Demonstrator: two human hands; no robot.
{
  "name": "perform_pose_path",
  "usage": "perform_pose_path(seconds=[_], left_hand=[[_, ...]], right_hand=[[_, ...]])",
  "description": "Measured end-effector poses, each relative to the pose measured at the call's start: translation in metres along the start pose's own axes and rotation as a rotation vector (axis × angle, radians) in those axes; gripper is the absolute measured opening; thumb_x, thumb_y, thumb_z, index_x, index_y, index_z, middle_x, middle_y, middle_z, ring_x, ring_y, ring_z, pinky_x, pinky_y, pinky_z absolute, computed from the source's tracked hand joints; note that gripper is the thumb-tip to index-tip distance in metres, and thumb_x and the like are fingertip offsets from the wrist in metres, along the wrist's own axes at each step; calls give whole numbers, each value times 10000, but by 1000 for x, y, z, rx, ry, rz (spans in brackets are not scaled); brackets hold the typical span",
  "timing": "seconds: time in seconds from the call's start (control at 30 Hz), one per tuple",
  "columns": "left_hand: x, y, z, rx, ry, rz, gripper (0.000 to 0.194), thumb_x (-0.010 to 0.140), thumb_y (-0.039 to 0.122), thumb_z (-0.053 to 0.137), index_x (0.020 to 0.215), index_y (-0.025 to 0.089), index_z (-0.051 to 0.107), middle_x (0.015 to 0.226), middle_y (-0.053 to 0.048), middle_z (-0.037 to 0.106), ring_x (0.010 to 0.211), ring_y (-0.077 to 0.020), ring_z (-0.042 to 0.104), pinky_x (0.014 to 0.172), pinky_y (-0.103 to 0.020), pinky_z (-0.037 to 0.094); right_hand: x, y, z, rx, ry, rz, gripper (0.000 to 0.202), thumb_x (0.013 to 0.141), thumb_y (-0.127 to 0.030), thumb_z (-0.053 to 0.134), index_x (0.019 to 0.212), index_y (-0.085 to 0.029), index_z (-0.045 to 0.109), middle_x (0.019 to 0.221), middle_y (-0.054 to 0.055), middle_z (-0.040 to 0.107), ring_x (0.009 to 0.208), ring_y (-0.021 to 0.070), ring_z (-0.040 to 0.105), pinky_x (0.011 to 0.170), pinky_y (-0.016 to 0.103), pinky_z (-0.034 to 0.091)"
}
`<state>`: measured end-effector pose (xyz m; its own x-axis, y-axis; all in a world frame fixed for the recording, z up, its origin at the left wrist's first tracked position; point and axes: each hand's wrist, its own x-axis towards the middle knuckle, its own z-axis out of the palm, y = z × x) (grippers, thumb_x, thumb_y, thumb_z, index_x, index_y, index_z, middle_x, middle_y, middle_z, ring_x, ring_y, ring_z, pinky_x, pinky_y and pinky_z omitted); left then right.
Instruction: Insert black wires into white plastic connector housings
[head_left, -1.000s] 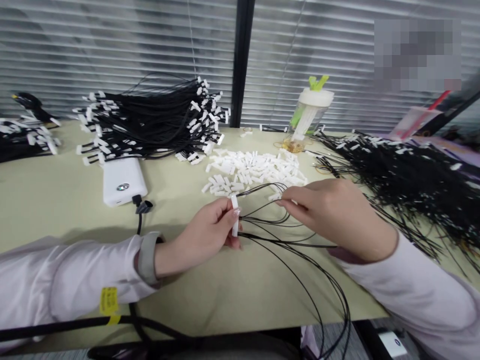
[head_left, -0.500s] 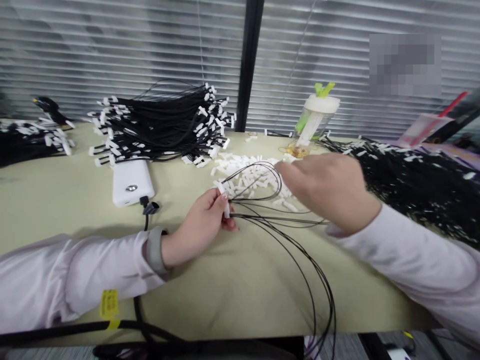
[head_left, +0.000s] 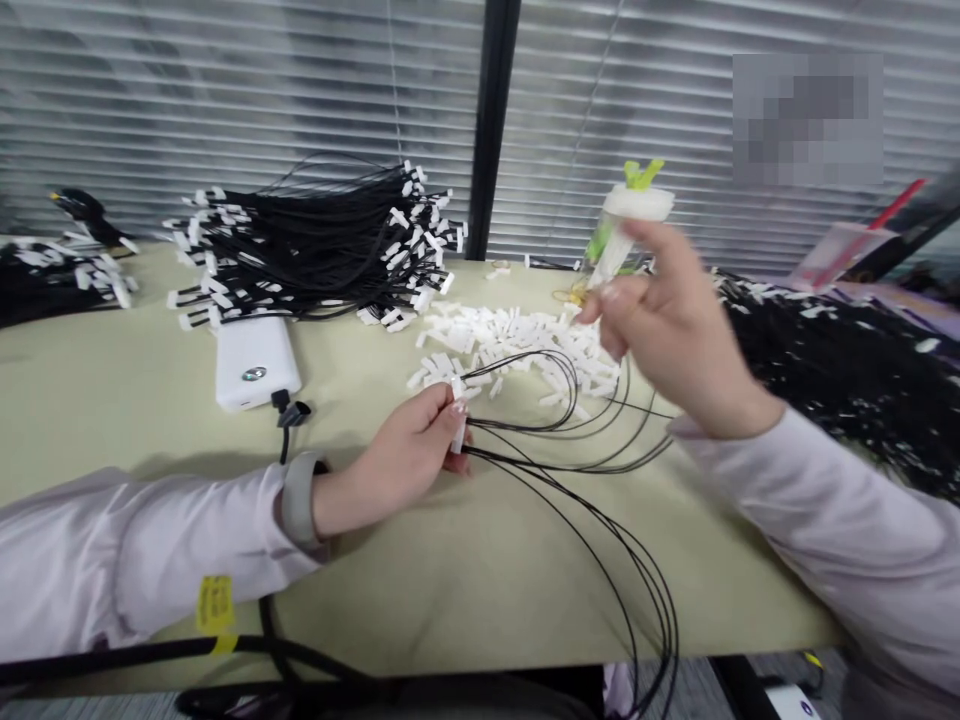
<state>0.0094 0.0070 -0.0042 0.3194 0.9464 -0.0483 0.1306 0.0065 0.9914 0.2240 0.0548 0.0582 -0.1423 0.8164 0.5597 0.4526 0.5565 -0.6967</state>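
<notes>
My left hand (head_left: 409,440) pinches a narrow white plastic connector (head_left: 457,385) between thumb and fingers. Thin black wires (head_left: 574,385) run out of it to the right. Some bend round in a loop, and others sweep down past the table's front edge. My right hand (head_left: 671,325) is raised to the right of the loop, its index finger stretched out and the thumb apart from it. It is slightly blurred, and I see nothing held in it. Wires pass below and behind this hand. Between and beyond the hands lies a heap of loose white connectors (head_left: 517,335).
A big bundle of black cables (head_left: 315,245) with white ends lies at the back left, behind a white power bank (head_left: 257,360). A lidded clear jar (head_left: 637,203) stands behind my right hand. Another dark cable pile (head_left: 847,380) covers the right side. A thick black cable (head_left: 135,655) crosses the front left.
My right hand has risen slightly and turned, and its index finger has gone from curled to stretched out. The left hand keeps the connector, now more upright and slightly lower.
</notes>
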Motion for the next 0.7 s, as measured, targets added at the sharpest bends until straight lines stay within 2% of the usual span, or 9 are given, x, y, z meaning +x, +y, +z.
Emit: perform_pose_path(seconds=[0.07,0.1,0.17,0.37,0.7], left_hand=[[-1,0,0,28,0,-2,210,847,290,376,671,178,395,616,59,459,487,-58,527,505,-193,474],[-2,0,0,45,-2,-1,209,844,294,382,670,179,396,613,59,457,483,-61,523,500,-197,472],[-3,0,0,75,-12,9,211,839,305,389,667,183,396,613,57,458,478,-67,519,489,-205,467],[-5,0,0,97,-58,30,211,837,316,388,668,190,380,616,52,450,486,-77,512,476,-214,463],[-5,1,0,96,-68,35,209,837,317,388,671,192,383,617,51,459,487,-80,516,480,-219,455]], right_hand=[[-18,-5,16,-86,-128,-67,205,799,-185,492,1000,-164,527,704,6,609,531,60,492,497,211,387],[-26,-7,23,-127,-164,-90,100,792,-198,503,860,-161,567,681,1,597,567,70,500,527,213,394],[-38,-9,34,-183,-189,-105,111,780,-217,517,703,-160,572,641,-9,568,579,73,484,540,205,379],[-47,-4,41,-212,-233,-51,240,800,-266,466,591,-150,484,530,-37,434,510,59,376,491,189,307],[-48,-1,41,-223,-227,-33,218,798,-269,459,629,-151,531,557,-24,488,533,70,416,518,199,322]])
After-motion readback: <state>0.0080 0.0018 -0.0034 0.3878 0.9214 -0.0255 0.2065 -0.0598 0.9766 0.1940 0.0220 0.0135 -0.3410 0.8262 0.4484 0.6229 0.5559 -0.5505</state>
